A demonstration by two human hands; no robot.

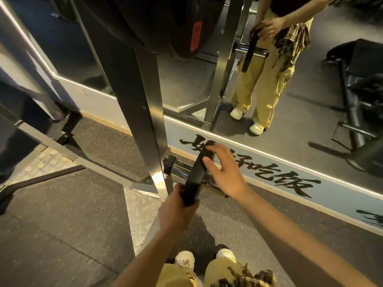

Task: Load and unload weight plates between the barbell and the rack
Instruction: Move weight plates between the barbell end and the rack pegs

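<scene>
Black weight plate (pixel 196 172) on chrome peg (pixel 180 170) (left hand (pixel 176 206) gripping, right hand (pixel 226 172) flat-fingered).

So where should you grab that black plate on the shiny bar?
Probably by its rim, one hand on each side. The black plate stands edge-on on the bar, so the flat faces offer little to hook. The left hand already grips the near rim; the right hand rests on the far rim.

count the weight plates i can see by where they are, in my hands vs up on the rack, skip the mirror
Held on the low chrome peg by left hand and right hand: 1 small black plate
Hung high on the rack upright: 1 large black plate with a red label; any more behind it cannot be told
Total: 2
</scene>
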